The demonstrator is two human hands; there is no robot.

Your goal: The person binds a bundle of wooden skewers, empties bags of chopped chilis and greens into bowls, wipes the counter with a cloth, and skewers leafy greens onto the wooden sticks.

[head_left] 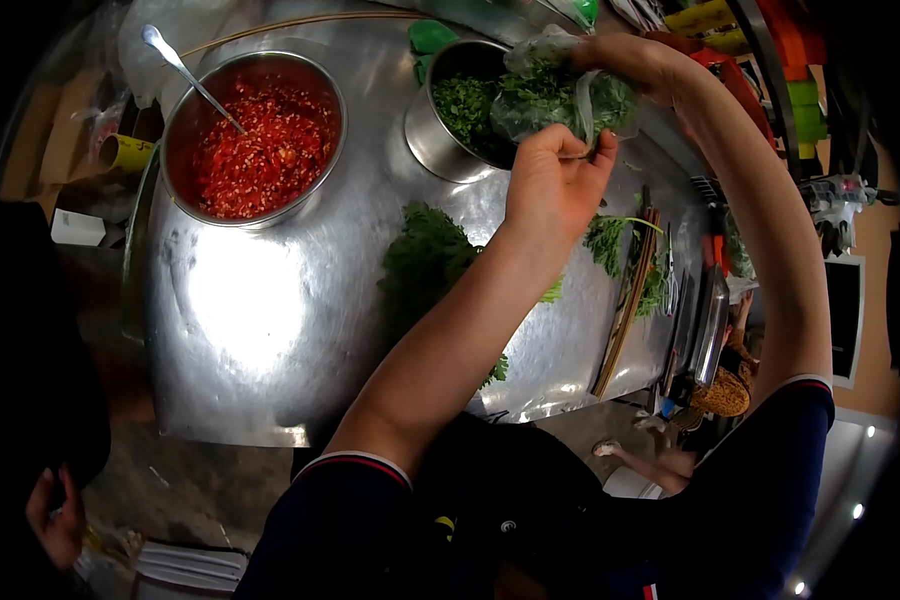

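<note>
My left hand [562, 175] pinches the near edge of a clear plastic bag [582, 105] holding green chopped herbs. At the bag's far side my right hand [632, 65] is closed on it, fingers partly hidden. The bag is tilted over the rim of a steel pot [440, 150], with chopped green herbs [466, 108] inside the pot. Below my left forearm lies a bunch of leafy greens [420, 260], partly covered by that arm.
A steel bowl [338, 130] of chopped red chili [265, 150] stands at left, a spoon [185, 70] leaning in it. Chopsticks [625, 310], loose herb sprigs [605, 240] and scissors [668, 260] lie right on the metal table [340, 300]. Another person's hand [58, 515] shows lower left.
</note>
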